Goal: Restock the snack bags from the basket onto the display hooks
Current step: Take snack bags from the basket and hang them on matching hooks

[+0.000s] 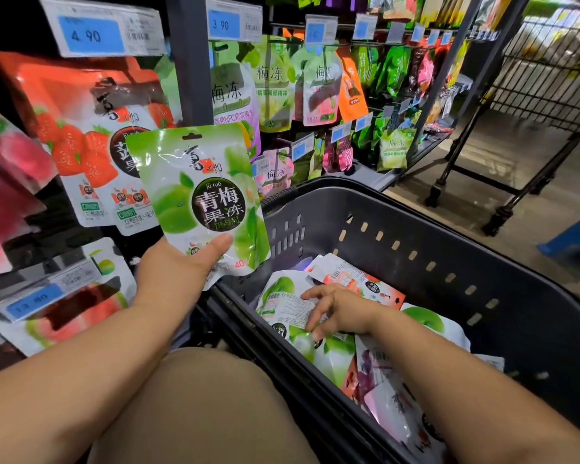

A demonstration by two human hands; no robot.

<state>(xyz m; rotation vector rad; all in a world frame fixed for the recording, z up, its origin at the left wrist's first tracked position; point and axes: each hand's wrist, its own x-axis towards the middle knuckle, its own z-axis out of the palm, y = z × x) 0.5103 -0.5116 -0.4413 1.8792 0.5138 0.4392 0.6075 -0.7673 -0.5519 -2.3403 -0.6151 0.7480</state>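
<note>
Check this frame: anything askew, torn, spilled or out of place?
Nothing looks damaged or spilled. The snack bags in the black basket lie in a jumble, several back-side up, one under the right hand. The green plum jelly bag in the left hand looks intact. The strawberry bags hanging at left tilt, possibly lens distortion.

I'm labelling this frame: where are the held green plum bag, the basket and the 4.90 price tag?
green plum bag (219, 203), head view, its dark round label
basket (432, 226), head view, bare far wall
4.90 price tag (92, 35), head view, blue panel
</note>
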